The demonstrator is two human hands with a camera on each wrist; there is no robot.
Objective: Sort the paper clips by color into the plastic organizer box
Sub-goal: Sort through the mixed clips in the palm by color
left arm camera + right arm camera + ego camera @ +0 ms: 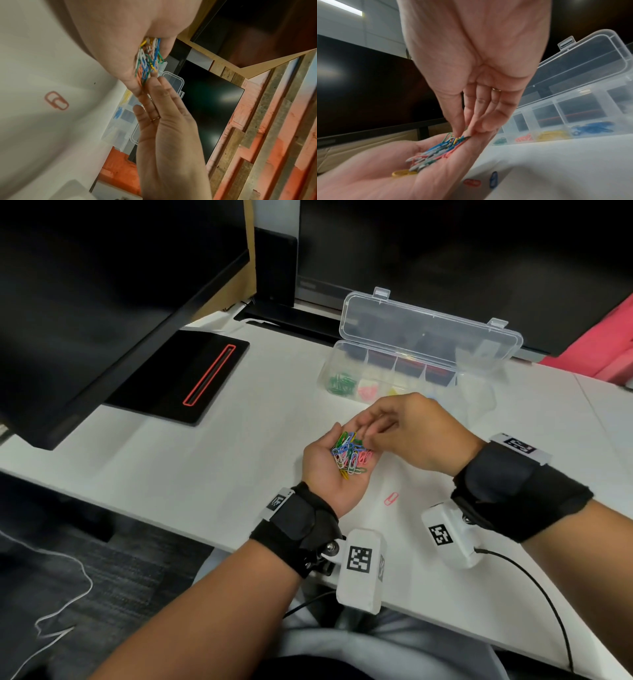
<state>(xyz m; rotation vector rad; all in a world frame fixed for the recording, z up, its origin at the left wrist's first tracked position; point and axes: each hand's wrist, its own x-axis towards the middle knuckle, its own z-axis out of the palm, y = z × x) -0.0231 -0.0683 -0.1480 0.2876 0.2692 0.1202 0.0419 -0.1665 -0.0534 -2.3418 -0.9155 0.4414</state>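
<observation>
The clear plastic organizer box [394,371] stood open at the far side of the white table [239,460], its lid [431,333] tilted back. Its front compartments held sorted clips: green ones [340,383] at the left end, then pink-red ones [368,390], then yellow [551,135], then blue [592,127].

The left hand [334,474] lay palm up above the table, fingers loosely cupped, cradling a mixed pile of coloured paper clips [349,455] in white, blue, green, yellow and pink. The right hand [414,433] reached over it, thumb and fingertips [460,129] drawn together down into the pile; whether they pinched a clip I could not tell.

A single pink paper clip [391,498] lay on the table just beside the left wrist, and the right wrist view showed a blue paper clip [493,179] next to it. A black flat pad with a red outlined slot [185,374] sat well to the left, under a dark monitor [102,285].
</observation>
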